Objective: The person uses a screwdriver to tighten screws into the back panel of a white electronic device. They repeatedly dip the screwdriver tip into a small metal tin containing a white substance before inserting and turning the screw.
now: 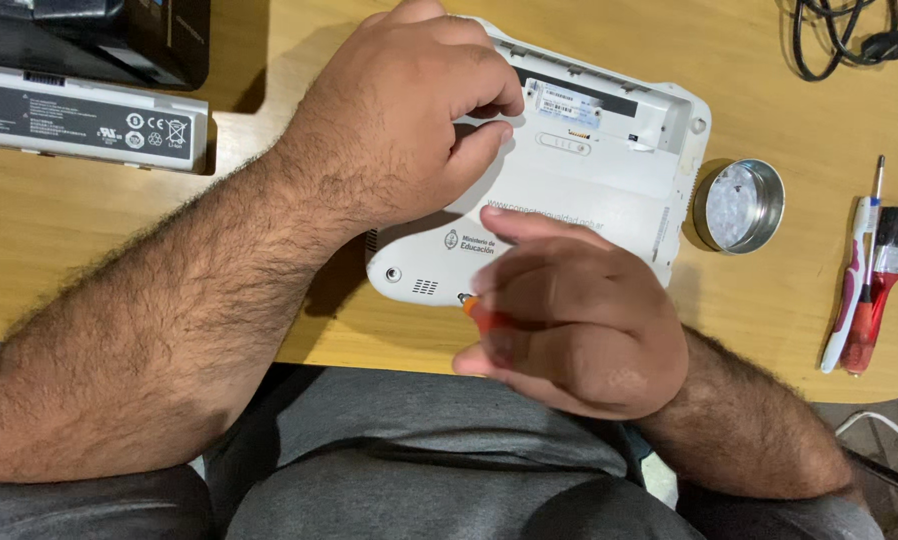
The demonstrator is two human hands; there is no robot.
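A wooden tabletop point(749, 60) carries everything here. The biggest thing on it is a small white laptop point(569, 190) lying upside down near the centre, its underside facing up: rounded corners, a long open battery bay along its 12 o'clock edge with a pale label strip inside, a small slider latch below that, a printed emblem, a vent grille and a screw hole near its 7 o'clock corner.

The left hand point(409, 120) lies on top of the laptop's 10 o'clock part, its forearm coming in from 8 o'clock. Its grip is curled, thumb and forefinger pressed nearly together against the casing just beside the slider latch; whether they pinch anything small I cannot tell.

The right hand point(579, 320) sits at the laptop's 6 o'clock edge, blurred, forearm coming from 4 o'clock. Its grip is closed around an orange-handled screwdriver point(481, 315), whose tip touches the casing at the lower edge, near the grille.

At 10 o'clock of the laptop, well apart, lies a long grey battery pack point(79, 118), with a black case point(139, 35) beyond it. At 3 o'clock, just beside the laptop, stands a round metal tin point(739, 207). Farther towards 3 o'clock lie a red-handled brush point(884, 275) and a white screwdriver point(854, 280), touching. A black cable point(849, 40) coils at 1 o'clock.
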